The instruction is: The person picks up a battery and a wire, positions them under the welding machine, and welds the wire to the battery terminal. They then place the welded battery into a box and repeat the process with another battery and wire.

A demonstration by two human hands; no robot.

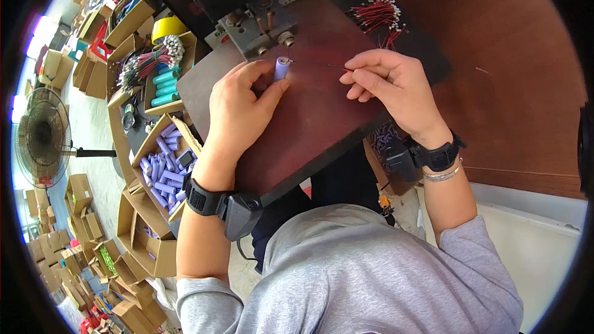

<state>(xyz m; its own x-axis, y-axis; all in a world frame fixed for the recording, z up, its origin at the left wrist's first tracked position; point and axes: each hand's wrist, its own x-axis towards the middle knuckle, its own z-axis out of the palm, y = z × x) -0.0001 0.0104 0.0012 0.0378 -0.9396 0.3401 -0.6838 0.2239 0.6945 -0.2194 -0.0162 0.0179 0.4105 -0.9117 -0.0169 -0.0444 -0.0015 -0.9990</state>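
My left hand [242, 100] grips a purple cylindrical battery cell [281, 70] between thumb and fingers, its end facing up. My right hand [399, 89] pinches a thin lead wire [328, 65], dark along its length with a bit of red at the fingertips. The wire's far end reaches toward the top of the cell; I cannot tell whether it is joined there. Just beyond the cell stands a bench machine with a metal electrode head [263, 28]. Both hands are over a worn reddish-brown work plate [309, 130].
Bundles of red and black wires [377, 12] lie beyond the plate. On the left are a box of purple cells [164, 170], a box of green cells [166, 86], a wire bundle [151, 62], yellow tape [168, 28] and a standing fan [43, 139]. A brown tabletop [507, 86] spreads right.
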